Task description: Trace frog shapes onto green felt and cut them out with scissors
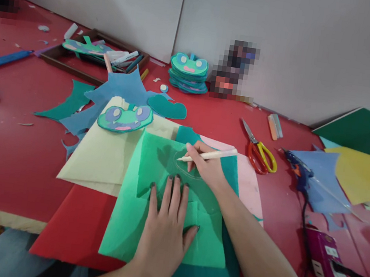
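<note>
My right hand (204, 162) grips a white marker pen (219, 154), its tip touching a green felt sheet (155, 157). A pale curved outline (180, 169) shows on the felt around the tip. Fingers spread, my left hand (168, 219) lies flat on the same sheet, just below the outline. Under the green felt are teal (229, 163), pink (250, 184) and cream (100, 154) sheets. A green frog-like felt face (126, 118) with purple eye patches rests on the cream sheet, beyond my left hand.
Scissors (259, 150) with red and yellow handles lie to the right, near a glue gun (299, 170) and a purple power strip (326, 259). Stacked felt faces (188, 72) stand by the wall. A brown tray (96, 34) holds markers. Blue felt scraps (118, 85) lie at left.
</note>
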A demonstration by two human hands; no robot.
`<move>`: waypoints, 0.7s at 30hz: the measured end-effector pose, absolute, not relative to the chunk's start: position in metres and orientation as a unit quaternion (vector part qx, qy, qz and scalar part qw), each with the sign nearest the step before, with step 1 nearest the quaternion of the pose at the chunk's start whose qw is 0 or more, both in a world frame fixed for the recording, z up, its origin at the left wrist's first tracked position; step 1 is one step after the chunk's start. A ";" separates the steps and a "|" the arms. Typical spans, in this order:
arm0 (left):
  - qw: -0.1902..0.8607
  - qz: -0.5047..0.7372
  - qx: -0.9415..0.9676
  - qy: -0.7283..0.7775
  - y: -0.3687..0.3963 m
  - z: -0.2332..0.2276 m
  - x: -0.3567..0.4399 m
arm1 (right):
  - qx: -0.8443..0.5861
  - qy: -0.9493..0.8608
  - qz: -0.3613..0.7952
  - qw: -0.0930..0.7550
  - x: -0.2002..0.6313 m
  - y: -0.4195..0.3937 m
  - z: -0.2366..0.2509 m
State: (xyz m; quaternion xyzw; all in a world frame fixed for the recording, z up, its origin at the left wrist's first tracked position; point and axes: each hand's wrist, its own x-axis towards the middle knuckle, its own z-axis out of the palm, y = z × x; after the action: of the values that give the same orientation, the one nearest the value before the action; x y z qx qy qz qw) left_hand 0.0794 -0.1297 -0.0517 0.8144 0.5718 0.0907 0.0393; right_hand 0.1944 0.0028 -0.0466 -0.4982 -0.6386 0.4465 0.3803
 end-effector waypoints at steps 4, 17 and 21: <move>0.042 0.093 0.815 0.570 -0.129 -0.051 0.079 | -0.503 -0.630 0.432 0.404 0.191 0.000 -0.047; 0.051 0.093 0.817 0.567 -0.128 -0.050 0.079 | -0.516 -0.643 0.433 0.364 0.193 0.001 -0.053; 0.047 0.093 0.818 0.566 -0.129 -0.049 0.078 | -0.517 -0.636 0.438 0.369 0.192 0.001 -0.051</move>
State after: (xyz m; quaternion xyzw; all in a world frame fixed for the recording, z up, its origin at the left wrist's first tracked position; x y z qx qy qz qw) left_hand 0.0784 -0.1288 -0.0490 0.8177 0.5662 0.0929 0.0466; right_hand 0.1920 0.0008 -0.0514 -0.5173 -0.6361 0.4380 0.3688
